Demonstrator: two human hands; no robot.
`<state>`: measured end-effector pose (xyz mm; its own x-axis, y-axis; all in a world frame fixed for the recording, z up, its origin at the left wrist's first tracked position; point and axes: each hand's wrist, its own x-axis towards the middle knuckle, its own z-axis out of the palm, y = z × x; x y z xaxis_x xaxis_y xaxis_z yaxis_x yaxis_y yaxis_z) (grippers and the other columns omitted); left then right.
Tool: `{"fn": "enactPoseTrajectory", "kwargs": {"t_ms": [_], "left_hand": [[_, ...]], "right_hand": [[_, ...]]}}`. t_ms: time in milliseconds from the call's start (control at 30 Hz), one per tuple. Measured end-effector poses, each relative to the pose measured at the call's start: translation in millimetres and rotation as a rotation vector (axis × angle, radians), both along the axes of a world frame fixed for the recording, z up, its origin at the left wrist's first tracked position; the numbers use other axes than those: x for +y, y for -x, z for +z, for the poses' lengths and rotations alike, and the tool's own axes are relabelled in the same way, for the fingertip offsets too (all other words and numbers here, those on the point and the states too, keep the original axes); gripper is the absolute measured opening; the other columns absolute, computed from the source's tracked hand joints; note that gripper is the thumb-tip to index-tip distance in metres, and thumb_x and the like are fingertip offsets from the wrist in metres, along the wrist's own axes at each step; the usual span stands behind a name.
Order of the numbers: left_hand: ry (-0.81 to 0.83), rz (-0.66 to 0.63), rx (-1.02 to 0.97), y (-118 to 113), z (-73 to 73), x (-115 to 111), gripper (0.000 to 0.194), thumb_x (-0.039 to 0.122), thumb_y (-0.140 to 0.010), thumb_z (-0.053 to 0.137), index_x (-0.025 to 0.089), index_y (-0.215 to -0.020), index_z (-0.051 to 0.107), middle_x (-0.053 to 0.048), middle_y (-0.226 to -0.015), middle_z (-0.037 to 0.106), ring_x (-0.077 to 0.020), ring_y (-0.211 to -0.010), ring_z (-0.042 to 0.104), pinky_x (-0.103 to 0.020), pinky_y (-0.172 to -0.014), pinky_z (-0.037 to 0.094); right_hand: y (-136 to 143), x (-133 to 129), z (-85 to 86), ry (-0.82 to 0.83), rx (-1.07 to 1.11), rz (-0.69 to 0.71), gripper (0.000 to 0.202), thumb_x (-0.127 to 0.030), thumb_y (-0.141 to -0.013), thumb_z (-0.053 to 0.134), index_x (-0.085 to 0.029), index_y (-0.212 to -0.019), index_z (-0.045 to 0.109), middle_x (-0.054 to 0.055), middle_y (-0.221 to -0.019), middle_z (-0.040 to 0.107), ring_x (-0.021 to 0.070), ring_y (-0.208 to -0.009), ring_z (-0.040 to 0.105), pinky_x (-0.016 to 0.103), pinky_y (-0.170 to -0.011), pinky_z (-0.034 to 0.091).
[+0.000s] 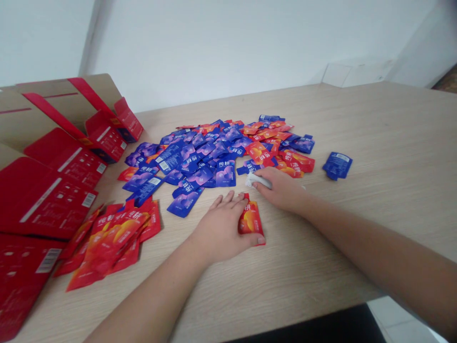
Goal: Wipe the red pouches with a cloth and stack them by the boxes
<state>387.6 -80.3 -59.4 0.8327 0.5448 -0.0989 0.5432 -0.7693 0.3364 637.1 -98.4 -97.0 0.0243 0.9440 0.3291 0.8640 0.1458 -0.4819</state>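
Observation:
My left hand [223, 231] lies flat on the table with its fingers stretched out, thumb and fingertips resting over a red and orange pouch [252, 217]. Part of that pouch is hidden beneath the hand. Just beyond it, my right hand [282, 190] is closed around a folded white tissue [259, 181]. The tissue is close to the front edge of a large mixed heap, where blue and purple pouches [225, 172] lie among red ones [259, 151].
Red cartons with raised flaps [62, 200] stand along the left side. Overlapping red pouches [107, 233] lie in front of them. One blue pouch [338, 164] lies apart at the right. A white wall [232, 52] rises behind the wooden table [374, 143].

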Motion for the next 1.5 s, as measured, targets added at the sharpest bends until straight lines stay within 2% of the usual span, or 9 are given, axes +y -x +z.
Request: {"fn": "enactPoseTrajectory", "kwargs": {"t_ms": [233,433,700,867,1033,1167,1267,1400,1500], "left_hand": [[0.053,-0.07,0.099,5.9,-0.1,0.4,0.134,0.093,-0.079,0.068,0.009,-0.174,0.022,-0.02,-0.179,0.016,-0.0371,-0.168,0.012,-0.056,-0.137,0.01],[0.04,-0.09,0.126,9.5,-2.7,0.0,0.138,0.093,-0.077,0.069,0.009,-0.174,0.019,-0.021,-0.179,0.011,-0.0359,-0.169,0.008,-0.055,-0.138,0.007],[0.031,-0.142,-0.004,11.6,1.7,-2.6,0.1,0.071,-0.088,0.078,0.015,-0.164,0.046,-0.018,-0.171,0.04,-0.0327,-0.163,0.034,-0.053,-0.136,0.021],[0.006,-0.213,-0.107,10.4,-0.1,-10.2,0.056,0.055,-0.098,0.076,0.021,-0.142,0.07,-0.012,-0.158,0.061,-0.0294,-0.151,0.054,-0.046,-0.135,0.029],[0.036,-0.294,-0.179,7.7,3.2,-16.6,0.027,0.041,-0.105,0.071,0.029,-0.128,0.075,-0.002,-0.142,0.073,-0.0255,-0.138,0.065,-0.042,-0.13,0.037],[0.068,-0.282,-0.218,8.2,7.1,-16.2,0.038,0.052,-0.107,0.065,0.027,-0.134,0.073,-0.005,-0.149,0.068,-0.0266,-0.143,0.06,-0.043,-0.128,0.04],[0.003,-0.19,-0.208,10.8,2.6,-13.7,0.047,0.051,-0.112,0.052,0.029,-0.153,0.061,-0.005,-0.165,0.054,-0.0261,-0.157,0.045,-0.045,-0.131,0.035],[-0.041,0.019,-0.011,12.5,-10.2,-10.9,0.095,0.072,-0.103,0.055,0.015,-0.173,0.026,-0.017,-0.18,0.02,-0.0379,-0.168,0.017,-0.06,-0.136,0.018],[-0.007,0.074,0.085,11.5,-15.5,-10.0,0.113,0.083,-0.096,0.055,0.01,-0.174,0.018,-0.021,-0.18,0.014,-0.0402,-0.168,0.011,-0.062,-0.135,0.014]], "right_hand": [[-0.5,-1.3,-0.1,0.002,-0.024,-0.001,0.029,-0.036,-0.104,0.064,-0.022,-0.128,0.071,0.012,-0.127,0.075,0.0296,-0.115,0.072,0.045,-0.099,0.058],[-1.3,-1.2,0.7,0.002,-0.017,0.007,0.029,-0.036,-0.104,0.064,-0.024,-0.128,0.071,0.011,-0.129,0.075,0.0295,-0.117,0.071,0.046,-0.102,0.057],[-0.9,-2.4,5.4,0.03,-0.009,0.01,0.03,-0.037,-0.103,0.065,-0.024,-0.129,0.071,0.012,-0.131,0.075,0.0304,-0.118,0.071,0.048,-0.103,0.057],[-2.2,-2.0,3.5,0.021,-0.021,0.007,0.029,-0.037,-0.103,0.064,-0.023,-0.127,0.072,0.012,-0.128,0.075,0.0302,-0.116,0.071,0.047,-0.102,0.057],[-4.6,-1.8,1.8,0.006,-0.018,0.041,0.03,-0.037,-0.103,0.064,-0.022,-0.128,0.071,0.012,-0.129,0.075,0.0295,-0.116,0.071,0.047,-0.104,0.056],[-4.9,-3.6,4.2,0.017,-0.021,0.043,0.029,-0.038,-0.103,0.064,-0.022,-0.127,0.071,0.011,-0.129,0.075,0.0298,-0.116,0.071,0.047,-0.103,0.056],[-5.3,-4.3,4.4,0.02,-0.013,0.047,0.029,-0.039,-0.103,0.064,-0.024,-0.127,0.071,0.011,-0.13,0.075,0.0299,-0.117,0.071,0.048,-0.104,0.056],[-6.2,-5.0,2.3,0.007,-0.008,0.048,0.03,-0.038,-0.102,0.063,-0.023,-0.127,0.071,0.012,-0.129,0.075,0.0302,-0.117,0.071,0.048,-0.103,0.056],[-3.2,-10.5,6.3,-0.014,-0.012,0.077,0.029,-0.036,-0.102,0.063,-0.024,-0.127,0.072,0.011,-0.127,0.075,0.0306,-0.117,0.07,0.049,-0.104,0.056]]}}
